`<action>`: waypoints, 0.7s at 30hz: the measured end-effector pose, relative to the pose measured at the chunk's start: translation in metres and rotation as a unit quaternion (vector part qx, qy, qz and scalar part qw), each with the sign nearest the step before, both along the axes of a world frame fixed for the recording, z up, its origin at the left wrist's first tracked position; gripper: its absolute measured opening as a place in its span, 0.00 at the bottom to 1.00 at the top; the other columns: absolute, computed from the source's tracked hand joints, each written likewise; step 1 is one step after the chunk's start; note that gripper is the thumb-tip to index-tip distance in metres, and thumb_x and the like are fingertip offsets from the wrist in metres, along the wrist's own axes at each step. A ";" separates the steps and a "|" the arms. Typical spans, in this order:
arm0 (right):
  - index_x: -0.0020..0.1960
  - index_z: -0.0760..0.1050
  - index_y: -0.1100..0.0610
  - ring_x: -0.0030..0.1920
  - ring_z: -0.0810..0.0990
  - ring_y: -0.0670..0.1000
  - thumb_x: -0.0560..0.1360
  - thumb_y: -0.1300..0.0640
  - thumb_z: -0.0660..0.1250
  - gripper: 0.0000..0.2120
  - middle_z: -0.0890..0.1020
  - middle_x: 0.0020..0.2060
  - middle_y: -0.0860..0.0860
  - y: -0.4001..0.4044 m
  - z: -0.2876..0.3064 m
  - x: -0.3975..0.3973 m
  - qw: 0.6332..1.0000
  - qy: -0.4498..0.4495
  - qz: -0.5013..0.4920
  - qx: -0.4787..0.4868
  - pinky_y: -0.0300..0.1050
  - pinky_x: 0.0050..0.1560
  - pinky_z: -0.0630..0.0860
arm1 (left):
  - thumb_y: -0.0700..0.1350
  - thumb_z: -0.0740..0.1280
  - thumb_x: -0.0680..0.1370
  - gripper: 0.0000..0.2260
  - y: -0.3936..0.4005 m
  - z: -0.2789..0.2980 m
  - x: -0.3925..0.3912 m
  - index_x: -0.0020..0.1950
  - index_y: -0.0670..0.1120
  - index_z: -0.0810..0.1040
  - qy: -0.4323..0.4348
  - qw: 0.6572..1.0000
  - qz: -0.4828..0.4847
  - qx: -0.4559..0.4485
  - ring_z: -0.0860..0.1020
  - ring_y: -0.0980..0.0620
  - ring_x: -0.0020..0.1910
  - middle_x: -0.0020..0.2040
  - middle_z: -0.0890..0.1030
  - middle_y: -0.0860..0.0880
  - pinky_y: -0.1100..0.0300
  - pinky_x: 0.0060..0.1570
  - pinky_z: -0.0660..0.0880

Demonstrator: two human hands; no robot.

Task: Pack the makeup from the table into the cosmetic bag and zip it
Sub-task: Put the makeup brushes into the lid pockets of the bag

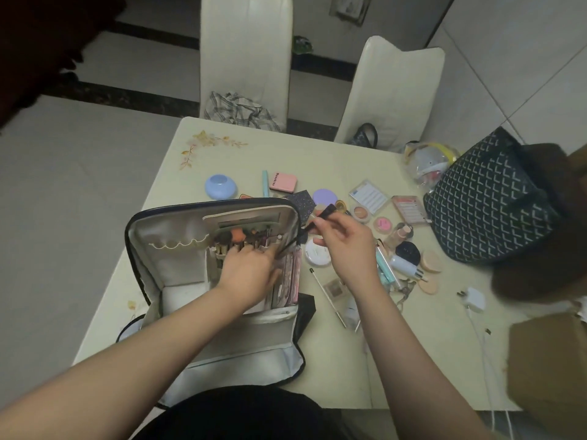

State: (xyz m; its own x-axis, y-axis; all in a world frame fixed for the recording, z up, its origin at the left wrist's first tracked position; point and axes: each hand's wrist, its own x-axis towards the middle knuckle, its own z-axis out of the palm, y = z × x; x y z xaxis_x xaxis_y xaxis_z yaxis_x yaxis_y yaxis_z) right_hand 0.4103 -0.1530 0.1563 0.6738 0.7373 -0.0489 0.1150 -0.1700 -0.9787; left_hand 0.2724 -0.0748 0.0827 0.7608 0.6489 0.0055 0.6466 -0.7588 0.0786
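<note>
Brush [320, 217] in right grip [341, 236]

Two white chairs [244, 58] on grey tiled floor [63, 185].

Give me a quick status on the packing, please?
Left hand inside open cosmetic bag, on brushes. Right hand pinching dark brush over bag edge. Most makeup still on table. Nothing blocking.

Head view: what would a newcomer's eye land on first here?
The open cosmetic bag at centre left, with the left hand reaching among the brushes in its pockets. Beside it, the right hand pinches a dark brush over the bag's right edge. Further right, loose makeup litters the table.
</note>
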 end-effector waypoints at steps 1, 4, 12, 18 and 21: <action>0.48 0.78 0.63 0.38 0.83 0.44 0.76 0.64 0.66 0.03 0.82 0.40 0.55 0.004 -0.002 0.001 1.000 -0.008 0.007 -0.005 0.36 0.41 0.80 | 0.56 0.56 0.80 0.21 0.002 0.001 0.003 0.71 0.49 0.64 0.021 1.000 -0.002 -0.004 0.76 0.47 0.58 0.57 0.80 0.49 0.56 0.51 0.67; 0.46 0.78 0.61 0.39 0.82 0.47 0.75 0.62 0.67 0.03 0.82 0.39 0.54 0.012 -0.011 -0.002 0.997 -0.078 0.015 -0.020 0.33 0.44 0.77 | 0.54 0.56 0.80 0.21 0.006 0.001 0.012 0.70 0.46 0.64 0.068 0.998 0.001 -0.006 0.77 0.46 0.56 0.56 0.80 0.47 0.57 0.50 0.68; 0.51 0.80 0.59 0.40 0.79 0.33 0.76 0.62 0.66 0.06 0.82 0.40 0.49 0.016 -0.034 -0.016 0.988 -0.156 0.003 0.011 0.25 0.44 0.72 | 0.52 0.55 0.81 0.24 0.008 -0.002 0.013 0.75 0.46 0.58 0.112 0.994 -0.020 -0.002 0.78 0.46 0.56 0.57 0.80 0.48 0.59 0.47 0.68; 0.51 0.81 0.59 0.42 0.77 0.47 0.75 0.57 0.67 0.08 0.81 0.44 0.51 0.023 -0.062 -0.018 0.956 -0.281 0.062 -0.060 0.37 0.43 0.72 | 0.51 0.55 0.81 0.20 0.011 -0.001 0.011 0.71 0.47 0.63 0.090 0.995 -0.029 -0.003 0.79 0.46 0.54 0.55 0.81 0.48 0.58 0.44 0.66; 0.47 0.80 0.59 0.39 0.73 0.49 0.76 0.54 0.66 0.08 0.77 0.41 0.52 0.033 -0.067 -0.014 0.929 -0.318 0.096 -0.163 0.42 0.38 0.66 | 0.50 0.55 0.81 0.19 0.009 -0.002 0.010 0.70 0.47 0.64 0.092 0.995 -0.027 0.005 0.79 0.46 0.54 0.55 0.81 0.48 0.58 0.44 0.66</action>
State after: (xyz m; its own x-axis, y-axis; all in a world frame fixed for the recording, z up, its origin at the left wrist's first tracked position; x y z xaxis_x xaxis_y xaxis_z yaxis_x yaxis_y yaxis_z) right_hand 0.3960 -0.1205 0.0897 0.4997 0.8631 0.0730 0.7116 -0.3610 -0.6027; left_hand 0.2826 -0.0655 0.0809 0.7839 0.6070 -0.1308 0.6069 -0.7935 -0.0449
